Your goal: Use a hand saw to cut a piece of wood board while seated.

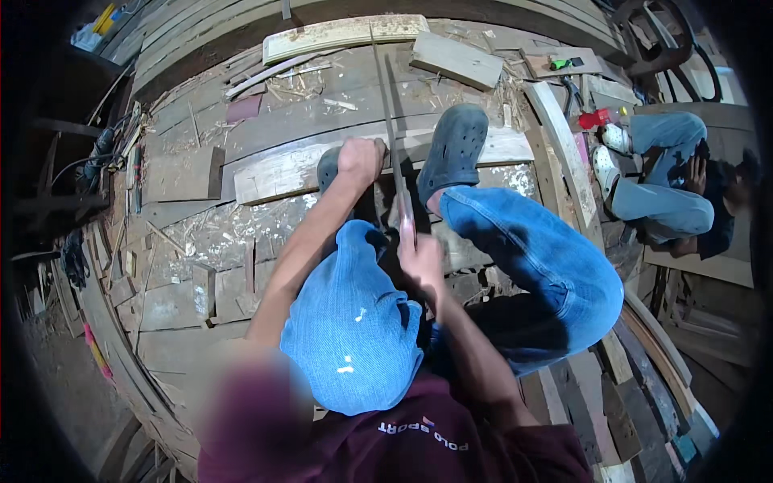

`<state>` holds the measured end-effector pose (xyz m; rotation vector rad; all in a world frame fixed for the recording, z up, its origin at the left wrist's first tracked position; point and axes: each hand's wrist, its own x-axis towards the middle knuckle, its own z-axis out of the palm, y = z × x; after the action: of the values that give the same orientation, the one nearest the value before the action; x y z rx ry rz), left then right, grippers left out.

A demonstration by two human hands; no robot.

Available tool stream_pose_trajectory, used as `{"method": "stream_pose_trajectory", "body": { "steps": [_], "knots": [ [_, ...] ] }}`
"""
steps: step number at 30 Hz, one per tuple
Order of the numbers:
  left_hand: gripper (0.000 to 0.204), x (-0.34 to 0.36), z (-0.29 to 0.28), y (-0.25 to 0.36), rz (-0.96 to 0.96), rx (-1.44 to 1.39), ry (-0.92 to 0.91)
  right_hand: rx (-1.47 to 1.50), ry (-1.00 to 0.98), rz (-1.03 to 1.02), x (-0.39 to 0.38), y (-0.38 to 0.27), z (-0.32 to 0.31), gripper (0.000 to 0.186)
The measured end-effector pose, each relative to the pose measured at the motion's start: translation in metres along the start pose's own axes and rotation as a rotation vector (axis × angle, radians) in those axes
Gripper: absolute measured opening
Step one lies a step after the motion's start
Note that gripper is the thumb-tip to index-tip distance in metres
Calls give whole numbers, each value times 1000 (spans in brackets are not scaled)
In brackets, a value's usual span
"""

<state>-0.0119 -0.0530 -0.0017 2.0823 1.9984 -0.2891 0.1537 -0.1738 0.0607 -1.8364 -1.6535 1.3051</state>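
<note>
My right hand (421,262) is closed around the handle of a handsaw (406,213). The narrow blade points away from me, crossing a pale wooden board (278,172) that lies left to right on the floor. Just left of the blade, my left hand (361,160) grips that board, its fingers curled at the far edge. A dark clog (456,145) on my right foot presses on the board right of the blade. The other clog (327,167) is partly hidden behind my left hand and wrist. Where the teeth meet the wood cannot be made out.
Beyond the board lie a pale plank (346,39) and a wood block (456,60), among shavings and offcuts. A short block (187,174) sits at left. Long strips (564,153) lie at right, near another seated person (664,173) and a red bottle (594,119).
</note>
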Motion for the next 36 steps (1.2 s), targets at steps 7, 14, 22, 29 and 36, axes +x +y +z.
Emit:
{"method": "stream_pose_trajectory", "body": {
  "steps": [7,14,22,29,36],
  "knots": [
    [16,0,14,-7,5,7,98,61,-77,58,-20,14,-3,61],
    [13,-1,5,1,28,-4,88,11,47,-35,-7,10,4,64],
    [17,3,9,-1,30,-25,58,-12,30,2,12,5,5,61],
    [15,3,9,-6,40,-17,94,18,-39,1,14,-2,-4,59],
    [17,-4,19,-5,31,37,65,85,-66,27,-26,17,-4,59]
  ]
}}
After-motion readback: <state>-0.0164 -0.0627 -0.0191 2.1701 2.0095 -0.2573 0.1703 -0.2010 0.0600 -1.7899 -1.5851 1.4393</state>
